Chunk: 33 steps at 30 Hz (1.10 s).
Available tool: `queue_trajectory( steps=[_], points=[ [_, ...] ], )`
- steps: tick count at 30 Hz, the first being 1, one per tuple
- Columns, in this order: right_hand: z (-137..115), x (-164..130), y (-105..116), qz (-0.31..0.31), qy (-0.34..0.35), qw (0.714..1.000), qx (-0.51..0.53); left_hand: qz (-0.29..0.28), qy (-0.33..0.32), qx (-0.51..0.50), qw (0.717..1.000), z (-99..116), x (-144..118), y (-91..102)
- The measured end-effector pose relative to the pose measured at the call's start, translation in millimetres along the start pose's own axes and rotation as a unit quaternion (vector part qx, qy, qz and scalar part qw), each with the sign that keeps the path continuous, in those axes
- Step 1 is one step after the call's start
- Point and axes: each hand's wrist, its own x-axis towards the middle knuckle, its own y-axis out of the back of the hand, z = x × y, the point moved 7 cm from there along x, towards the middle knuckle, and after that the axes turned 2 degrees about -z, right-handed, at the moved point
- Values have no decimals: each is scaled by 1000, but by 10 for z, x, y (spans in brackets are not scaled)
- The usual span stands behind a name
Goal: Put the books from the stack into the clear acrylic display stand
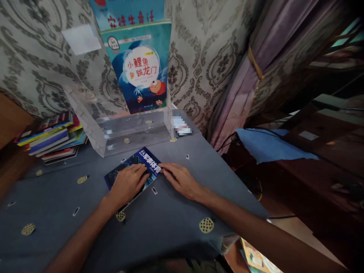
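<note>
A dark blue magazine [153, 161] with large white Chinese characters lies at a slant on the cloth-covered table [99, 227]. My left hand [129, 182] rests flat across its cover, fingers stretched out, and hides much of the picture. At the right edge of the magazine is my right hand [180, 180], its fingers extended and the tips touching that edge. Just beyond the magazine stands a clear plastic rack [99, 144]. In its back part a teal picture book [139, 72] with an orange fish leans upright, in front of another blue book [127, 9].
Several books lie in an uneven stack [57, 136] left of the rack. A blurred-out item [181, 125] is at the rack's right. The table's right edge runs diagonally past a tied purple curtain [241, 91]. Beyond it are a blue cloth [256, 144] and dark furniture.
</note>
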Motion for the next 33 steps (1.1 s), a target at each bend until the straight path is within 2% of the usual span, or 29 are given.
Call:
queue_trajectory(
  steps=[4,7,10,13,19,24,29,33],
  points=[
    [-7,-5,-5,-11,1,1000,-25,-18,93,16,995,-431,-178,9],
    [-4,14,-8,-19,9,999,-29,-43,126,5,991,-530,-309,2],
    [58,87,2,-25,5,999,-33,-29,127,15,991,-438,-367,46],
    [166,214,24,-31,-2,998,-50,10,120,19,992,-320,-377,80],
    [454,525,22,-39,-14,996,-76,85,88,-44,991,-192,-348,20],
    [630,715,-23,-29,16,997,-65,64,77,-39,994,-67,-266,-28],
    [734,748,-34,-31,25,998,-50,24,90,-26,995,-9,-196,35],
    [759,717,-42,-24,34,998,-39,18,10,-52,998,260,-143,64]
  ],
)
